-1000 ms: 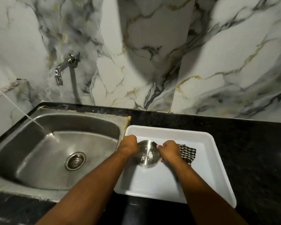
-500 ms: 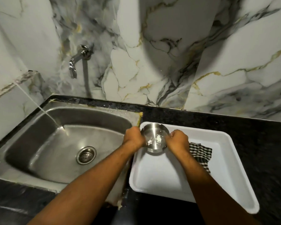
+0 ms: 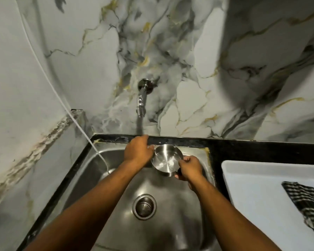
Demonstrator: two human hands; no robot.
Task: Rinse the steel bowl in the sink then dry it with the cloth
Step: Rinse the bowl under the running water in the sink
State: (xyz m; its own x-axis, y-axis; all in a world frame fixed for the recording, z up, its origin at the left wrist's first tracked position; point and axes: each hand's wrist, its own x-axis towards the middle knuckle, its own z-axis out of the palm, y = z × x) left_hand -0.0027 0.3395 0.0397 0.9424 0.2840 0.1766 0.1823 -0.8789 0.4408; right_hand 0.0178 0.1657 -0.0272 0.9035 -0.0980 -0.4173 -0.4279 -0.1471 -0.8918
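A marbled wall with grey and gold veins filled the upper part of the view, and below it a black desk ran along its foot. Set into the desk on the left was the steel sink, its round drain near the middle of the basin. To the right of the sink a white tray rested on the desk, with the black-and-white checked cloth lying inside it. A chrome tap stuck out of the wall above the back of the sink, and a thin white line slanted down the left wall into the basin. The steel bowl was held over the far part of the sink, below the tap, with pale specks inside it. The left hand had its grip closed on the bowl's left rim; the right hand had its grip closed on the near right rim.
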